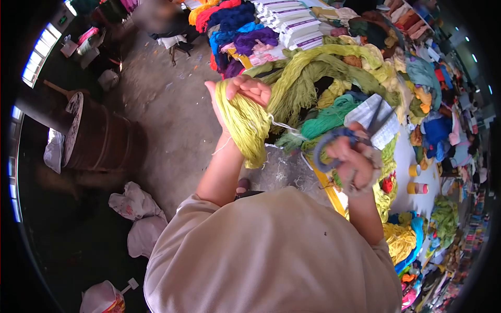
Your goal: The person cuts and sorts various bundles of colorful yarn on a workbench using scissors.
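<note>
A skein of yellow-green yarn [243, 125] hangs over my left hand [251, 89], whose fingers curl in at its upper end. White string [284, 125] runs from the skein's side towards the table. In my right hand [356, 161] is a pair of dark-handled scissors [324, 152], with the blades pointing up and away from me. Both the right hand and the scissors are somewhat blurred. Between and beyond my hands lie a green skein [329, 117] and a long heap of olive-green yarn [308, 78]. Behind the scissors lies a pale checked cloth or sheet [385, 130].
The yarn-covered table [412, 180] runs along my right, with stacked white packets [292, 23] at its far end. Yellow and blue yarn [401, 242] lies nearer me. On my left stand a rusty drum [99, 138] and white bags [136, 208]. Another person sits far off.
</note>
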Motion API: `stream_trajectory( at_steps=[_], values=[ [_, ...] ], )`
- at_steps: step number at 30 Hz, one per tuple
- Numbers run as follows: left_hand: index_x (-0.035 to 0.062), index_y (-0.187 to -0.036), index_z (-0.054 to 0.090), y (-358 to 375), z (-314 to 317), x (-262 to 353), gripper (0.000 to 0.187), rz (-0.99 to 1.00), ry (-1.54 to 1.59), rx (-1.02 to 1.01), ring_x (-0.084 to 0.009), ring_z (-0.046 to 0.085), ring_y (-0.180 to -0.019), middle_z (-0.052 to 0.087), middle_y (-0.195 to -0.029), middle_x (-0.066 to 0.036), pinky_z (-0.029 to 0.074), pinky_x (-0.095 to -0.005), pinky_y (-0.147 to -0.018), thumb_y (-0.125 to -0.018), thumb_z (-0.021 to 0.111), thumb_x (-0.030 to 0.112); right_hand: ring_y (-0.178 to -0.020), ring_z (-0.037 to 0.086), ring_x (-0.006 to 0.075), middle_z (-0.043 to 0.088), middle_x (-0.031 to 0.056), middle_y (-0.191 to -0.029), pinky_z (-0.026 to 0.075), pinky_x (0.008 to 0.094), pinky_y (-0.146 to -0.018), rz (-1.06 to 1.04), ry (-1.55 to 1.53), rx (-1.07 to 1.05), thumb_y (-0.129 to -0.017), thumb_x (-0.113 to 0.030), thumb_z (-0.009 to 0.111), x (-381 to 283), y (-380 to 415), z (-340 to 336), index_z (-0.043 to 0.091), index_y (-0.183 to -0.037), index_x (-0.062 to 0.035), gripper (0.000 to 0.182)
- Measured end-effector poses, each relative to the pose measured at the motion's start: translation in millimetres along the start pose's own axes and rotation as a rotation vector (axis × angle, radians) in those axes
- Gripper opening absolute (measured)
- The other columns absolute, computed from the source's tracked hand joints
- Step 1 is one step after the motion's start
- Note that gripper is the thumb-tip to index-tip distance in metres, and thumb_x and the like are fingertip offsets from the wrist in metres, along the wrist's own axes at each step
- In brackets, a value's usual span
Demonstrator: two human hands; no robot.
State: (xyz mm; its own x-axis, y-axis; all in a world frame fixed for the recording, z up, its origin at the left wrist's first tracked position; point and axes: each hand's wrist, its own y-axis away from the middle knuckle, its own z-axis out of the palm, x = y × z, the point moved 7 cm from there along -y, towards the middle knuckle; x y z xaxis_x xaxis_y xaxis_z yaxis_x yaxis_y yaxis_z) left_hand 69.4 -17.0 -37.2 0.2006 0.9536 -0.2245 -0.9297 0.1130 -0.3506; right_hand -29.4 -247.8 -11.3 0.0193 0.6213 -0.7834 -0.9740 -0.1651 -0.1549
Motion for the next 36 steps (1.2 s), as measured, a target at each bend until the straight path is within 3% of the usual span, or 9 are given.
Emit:
stream_trajectory(
  at_steps=[2, 5, 10, 17, 29, 31, 32, 33, 36],
  values=[
    [0.0071, -0.064, 0.054, -5, 0, 17, 0.060, 0.062, 0.024, -0.063, -0.0163, 0.060, -0.087, 0.068, -0.092, -0.005, 0.043, -0.0367, -0.097, -0.090, 0.057, 0.061, -0.068, 0.046, 0.0124, 0.055, 0.0028, -0.081, 0.040, 0.0361, -0.071, -0.042, -0.107, -0.036, -0.079, 0.001, 0.065, -17, 14, -25, 0.045, -0.126, -0.0033, 0.051],
    [0.0070, -0.065, 0.054, -7, -2, 21, 0.054, 0.089, 0.081, -0.034, -0.0150, 0.059, -0.086, 0.064, -0.087, -0.003, 0.043, -0.0354, -0.095, -0.088, 0.065, 0.055, -0.075, 0.053, 0.0139, 0.058, 0.0028, -0.085, 0.043, 0.0314, -0.071, -0.018, 0.409, 0.221, -0.078, 0.001, 0.069, -23, 23, -57, 0.047, -0.128, -0.0060, 0.055],
    [0.0085, -0.065, 0.052, -5, 6, -38, 0.050, -0.126, 0.255, -0.003, -0.0143, 0.057, -0.085, 0.060, -0.084, -0.001, 0.042, -0.0352, -0.093, -0.085, 0.070, 0.050, -0.083, 0.061, 0.0125, 0.071, 0.0071, -0.105, 0.051, 0.0294, -0.077, -0.169, 0.801, 0.007, -0.079, -0.004, 0.078, 21, -19, 5, 0.053, -0.126, -0.0092, 0.054],
    [0.0086, -0.064, 0.052, 2, -1, -43, 0.051, -0.164, 0.251, 0.078, -0.0146, 0.056, -0.085, 0.059, -0.082, -0.001, 0.042, -0.0352, -0.092, -0.086, 0.069, 0.050, -0.074, 0.055, 0.0059, 0.060, -0.0019, -0.083, 0.045, 0.0220, -0.068, -0.089, 0.744, -0.037, -0.084, 0.000, 0.073, 44, -34, 27, 0.055, -0.121, -0.0096, 0.042],
    [0.0062, -0.062, 0.053, -7, -3, 39, 0.057, 0.096, 0.039, -0.006, -0.0176, 0.060, -0.087, 0.066, -0.087, -0.006, 0.043, -0.0356, -0.094, -0.089, 0.064, 0.056, -0.076, 0.057, 0.0096, 0.060, 0.0001, -0.086, 0.045, 0.0237, -0.068, 0.401, 0.564, 0.114, -0.072, 0.000, 0.079, -2, 76, -91, 0.055, -0.119, -0.0022, 0.053],
    [0.0061, -0.062, 0.053, -5, 0, 41, 0.067, 0.064, -0.155, 0.022, -0.0214, 0.060, -0.088, 0.067, -0.086, -0.007, 0.044, -0.0390, -0.094, -0.089, 0.054, 0.067, -0.079, 0.058, 0.0097, 0.059, -0.0008, -0.086, 0.049, 0.0237, -0.070, 0.607, 0.756, 0.030, -0.084, -0.006, 0.074, 6, 108, -129, 0.058, -0.121, -0.0065, 0.040],
    [0.0061, -0.062, 0.053, -3, 0, 36, 0.067, 0.075, -0.152, 0.014, -0.0214, 0.060, -0.088, 0.067, -0.086, -0.007, 0.044, -0.0390, -0.094, -0.089, 0.054, 0.067, -0.086, 0.060, 0.0115, 0.060, 0.0021, -0.090, 0.054, 0.0257, -0.079, 0.717, 0.497, 0.295, -0.094, -0.018, 0.066, 18, 119, -155, 0.059, -0.122, -0.0080, 0.030],
    [0.0041, -0.078, 0.060, -1, 6, 16, 0.074, -0.006, -0.531, -0.096, -0.0268, 0.059, -0.101, 0.064, -0.107, -0.013, 0.043, -0.0422, -0.098, -0.088, 0.042, 0.075, -0.103, 0.061, 0.0171, 0.061, 0.0077, -0.107, 0.055, 0.0296, -0.088, 0.609, 0.577, 0.294, -0.099, -0.030, 0.059, 19, 119, -161, 0.054, -0.129, -0.0088, 0.037],
    [0.0049, -0.137, 0.057, 8, 23, -62, 0.095, -0.164, -1.451, -0.545, -0.0362, 0.042, -0.137, 0.039, -0.154, -0.021, 0.036, -0.0482, -0.110, -0.089, 0.028, 0.081, -0.127, 0.051, 0.0250, 0.052, 0.0117, -0.135, 0.041, 0.0418, -0.107, -0.127, 0.894, -0.031, -0.082, -0.010, 0.078, 0, 55, -83, 0.039, -0.143, -0.0040, 0.072]
  ],
)
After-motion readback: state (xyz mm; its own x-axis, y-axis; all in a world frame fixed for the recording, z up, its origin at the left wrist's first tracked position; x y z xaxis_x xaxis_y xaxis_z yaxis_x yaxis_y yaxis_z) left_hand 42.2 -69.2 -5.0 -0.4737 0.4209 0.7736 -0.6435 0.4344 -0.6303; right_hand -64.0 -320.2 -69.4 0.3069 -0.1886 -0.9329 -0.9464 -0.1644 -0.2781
